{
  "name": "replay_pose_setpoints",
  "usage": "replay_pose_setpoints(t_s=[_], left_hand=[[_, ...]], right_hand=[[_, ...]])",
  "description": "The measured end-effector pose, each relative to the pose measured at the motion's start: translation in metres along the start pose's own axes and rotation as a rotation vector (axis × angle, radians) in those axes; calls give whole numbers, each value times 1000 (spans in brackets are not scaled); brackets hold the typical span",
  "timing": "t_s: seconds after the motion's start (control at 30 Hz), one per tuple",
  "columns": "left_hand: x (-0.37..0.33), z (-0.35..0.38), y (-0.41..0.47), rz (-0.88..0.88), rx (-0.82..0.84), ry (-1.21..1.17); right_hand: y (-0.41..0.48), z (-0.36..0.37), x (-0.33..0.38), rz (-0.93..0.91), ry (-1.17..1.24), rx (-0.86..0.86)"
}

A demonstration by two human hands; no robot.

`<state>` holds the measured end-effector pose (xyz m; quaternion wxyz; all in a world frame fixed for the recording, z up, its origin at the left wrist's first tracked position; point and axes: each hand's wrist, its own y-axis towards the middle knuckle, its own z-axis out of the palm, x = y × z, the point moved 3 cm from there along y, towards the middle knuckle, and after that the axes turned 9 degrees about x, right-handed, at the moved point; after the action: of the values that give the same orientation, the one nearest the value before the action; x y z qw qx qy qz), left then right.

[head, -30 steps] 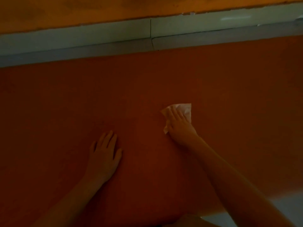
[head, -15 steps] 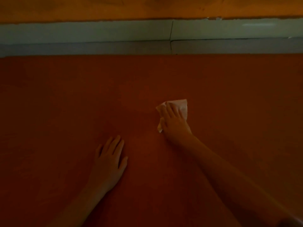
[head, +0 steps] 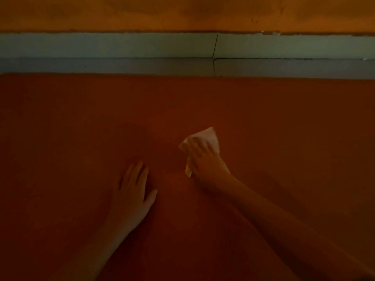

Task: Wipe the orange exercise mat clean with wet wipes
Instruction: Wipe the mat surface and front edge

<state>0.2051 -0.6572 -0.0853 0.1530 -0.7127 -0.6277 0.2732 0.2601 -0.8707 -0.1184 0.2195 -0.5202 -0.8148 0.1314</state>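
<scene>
Your right hand [head: 205, 159] presses the wipe [head: 211, 134] flat on the mat [head: 81, 128], fingers extended; left hand [head: 132, 195] rests flat, released, nearby. Beyond the mat: floor [head: 121, 65], skirting [head: 101, 45], wall [head: 142, 13].

Both arms are reaching forward. The left hand [head: 132, 191] is lying flat with fingers slightly spread; the right hand [head: 205, 159], farther out, is pressing palm-down, fingers together.

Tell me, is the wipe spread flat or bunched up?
Bunched, not spread: the wet wipe pokes out in uneven corners under the right hand.
</scene>
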Motion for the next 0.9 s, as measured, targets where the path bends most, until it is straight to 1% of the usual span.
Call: replay_pose_setpoints(t_s=[0.03,0.07,0.1,0.17,0.2,0.27,0.33,0.4,0.43,0.5,0.57,0.63,0.7,0.77,0.83,0.9], left_hand=[[-2,-5,7,-27,11,-6],[-2,-9,13,-46,16,-10],[-2,-10,15,-49,22,13],[1,-8,15,-40,8,53],[3,-6,14,-26,-14,49],[5,-4,14,-7,-50,15],[6,-5,17,-2,-64,11],[6,-5,21,-6,-79,5],[6,-5,23,-13,-80,-3],[9,-6,31,-23,-86,-19],[12,-9,38,-5,-94,-4],[16,-12,45,17,-108,-3],[20,-20,51,17,-151,-62],[23,-31,61,8,-175,-103],[23,-37,74,21,-140,-100],[20,-38,84,24,-75,-53]], right_hand=[[-4,3,2,-99,-32,29],[-4,0,-3,-184,-83,15],[-3,-5,-10,-229,-170,-5],[3,-20,-29,-158,-326,-68],[8,-27,-39,-96,-326,-59],[24,-37,-55,37,-260,-53],[43,-48,-53,150,-184,-37],[53,-51,-41,186,-61,-44],[52,-47,-32,143,-35,-42],[41,-33,-17,-62,-76,-27],[26,-26,-24,-249,-129,8],[27,-32,-48,-319,-196,-11],[38,-44,-73,-252,-203,-29],[55,-57,-94,-89,-164,-74],[76,-68,-101,112,-73,-79],[92,-73,-90,255,26,-83]])
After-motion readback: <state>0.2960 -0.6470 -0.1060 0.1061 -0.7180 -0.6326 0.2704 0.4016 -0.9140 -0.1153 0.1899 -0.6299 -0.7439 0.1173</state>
